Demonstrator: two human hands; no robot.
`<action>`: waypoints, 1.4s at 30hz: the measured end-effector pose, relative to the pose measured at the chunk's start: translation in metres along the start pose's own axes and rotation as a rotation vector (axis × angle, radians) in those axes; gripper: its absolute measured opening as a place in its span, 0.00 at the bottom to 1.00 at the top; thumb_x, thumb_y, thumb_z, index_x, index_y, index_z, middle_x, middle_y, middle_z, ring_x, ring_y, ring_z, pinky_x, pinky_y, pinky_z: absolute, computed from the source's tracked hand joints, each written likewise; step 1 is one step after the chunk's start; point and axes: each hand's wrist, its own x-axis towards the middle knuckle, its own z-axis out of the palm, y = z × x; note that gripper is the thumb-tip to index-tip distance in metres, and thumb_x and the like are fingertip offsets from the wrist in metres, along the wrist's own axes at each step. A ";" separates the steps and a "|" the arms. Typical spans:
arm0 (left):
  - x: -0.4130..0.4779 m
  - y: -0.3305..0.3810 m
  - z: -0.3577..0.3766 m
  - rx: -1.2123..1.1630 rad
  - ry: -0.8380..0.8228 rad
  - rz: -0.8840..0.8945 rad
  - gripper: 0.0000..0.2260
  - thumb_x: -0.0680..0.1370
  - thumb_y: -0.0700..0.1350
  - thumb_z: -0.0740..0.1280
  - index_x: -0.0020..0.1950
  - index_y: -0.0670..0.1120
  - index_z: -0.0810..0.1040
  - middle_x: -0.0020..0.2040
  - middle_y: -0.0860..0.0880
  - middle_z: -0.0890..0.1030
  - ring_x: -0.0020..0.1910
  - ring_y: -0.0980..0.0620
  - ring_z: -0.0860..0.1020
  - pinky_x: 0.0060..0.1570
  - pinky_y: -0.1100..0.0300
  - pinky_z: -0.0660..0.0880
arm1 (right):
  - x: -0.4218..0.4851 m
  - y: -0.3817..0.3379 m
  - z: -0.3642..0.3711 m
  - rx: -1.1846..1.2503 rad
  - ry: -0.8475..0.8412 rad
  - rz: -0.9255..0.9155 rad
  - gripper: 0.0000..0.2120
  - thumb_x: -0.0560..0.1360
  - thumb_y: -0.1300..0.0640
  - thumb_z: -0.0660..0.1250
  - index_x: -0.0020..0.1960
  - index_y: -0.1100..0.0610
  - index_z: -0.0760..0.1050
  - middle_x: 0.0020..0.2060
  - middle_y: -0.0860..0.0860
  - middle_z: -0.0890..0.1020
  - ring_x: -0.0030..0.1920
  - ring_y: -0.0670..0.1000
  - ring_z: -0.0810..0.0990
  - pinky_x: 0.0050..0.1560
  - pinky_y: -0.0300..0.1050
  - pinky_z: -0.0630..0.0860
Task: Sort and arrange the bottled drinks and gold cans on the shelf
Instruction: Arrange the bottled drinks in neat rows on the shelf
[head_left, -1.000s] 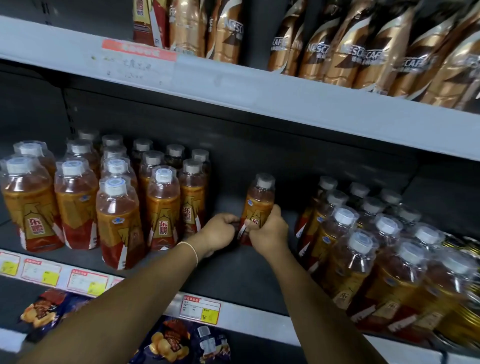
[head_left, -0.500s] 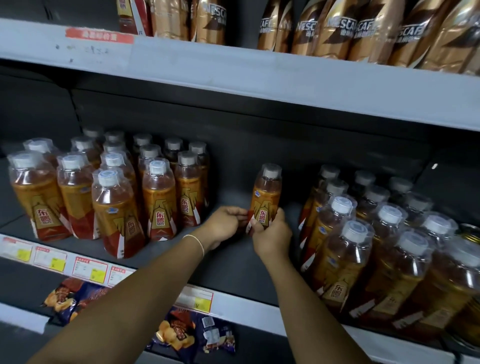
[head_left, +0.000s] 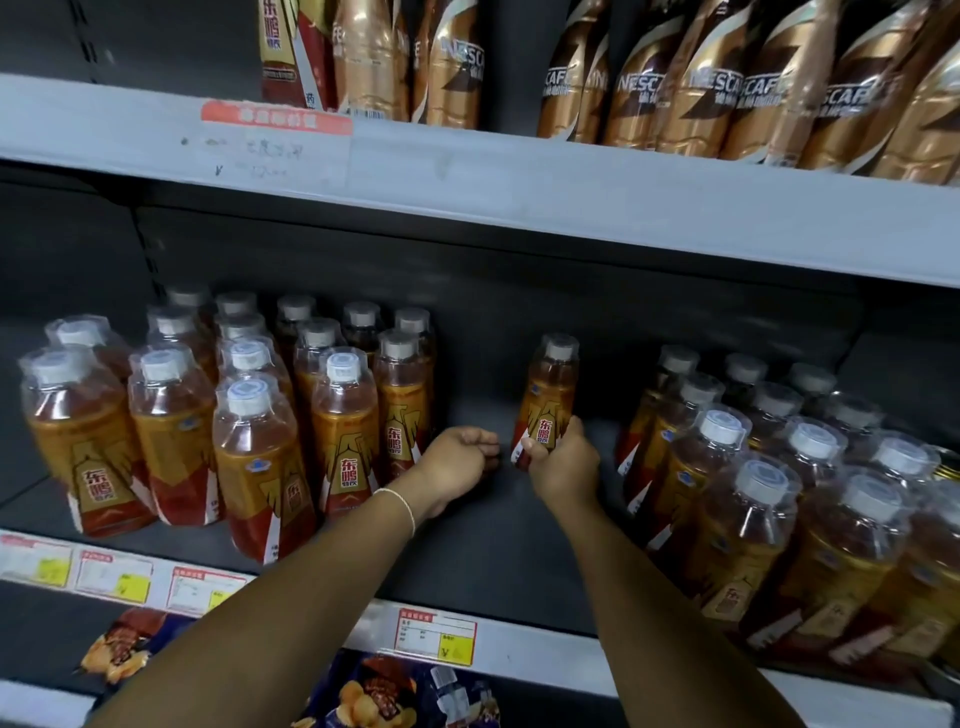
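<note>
Two hands reach into the gap at frame centre on the middle shelf. Right hand wrapped around the lower label of a lone bottle, thumb and fingers closed on it; bottle is upright with a slight tilt, cannot tell if its base touches the shelf. Left hand just left of it, fingers curled into a loose fist, holding nothing, apart from the bottle; thin bracelet at the wrist. Left bottle group fills centre-left of frame, white caps, orange-red labels, standing in rows. Right bottle group at lower right, same drink, packed close. Gold can barely visible at right edge behind that group. Upper shelf carries Nescafe bottles across top right. Price tags along the front edge; snack bags below at bottom centre.
</note>
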 end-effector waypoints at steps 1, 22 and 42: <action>0.000 -0.002 -0.001 0.008 -0.001 0.003 0.16 0.80 0.29 0.54 0.64 0.39 0.74 0.63 0.40 0.78 0.55 0.47 0.78 0.61 0.54 0.74 | 0.002 -0.001 0.001 0.001 0.000 0.006 0.25 0.74 0.54 0.73 0.66 0.61 0.69 0.58 0.59 0.80 0.58 0.61 0.79 0.55 0.49 0.75; -0.026 -0.002 -0.029 0.262 0.053 0.129 0.16 0.77 0.30 0.59 0.55 0.49 0.75 0.53 0.51 0.77 0.51 0.56 0.75 0.41 0.76 0.70 | 0.012 -0.012 -0.007 -0.180 -0.087 0.063 0.23 0.73 0.49 0.74 0.62 0.60 0.74 0.57 0.59 0.81 0.55 0.60 0.81 0.50 0.50 0.77; -0.065 -0.015 -0.076 0.475 0.203 0.120 0.11 0.76 0.40 0.61 0.56 0.44 0.78 0.51 0.46 0.81 0.50 0.47 0.79 0.49 0.58 0.75 | -0.025 -0.108 0.053 0.208 -0.445 -0.400 0.29 0.70 0.56 0.77 0.67 0.46 0.70 0.52 0.43 0.79 0.57 0.49 0.80 0.61 0.49 0.76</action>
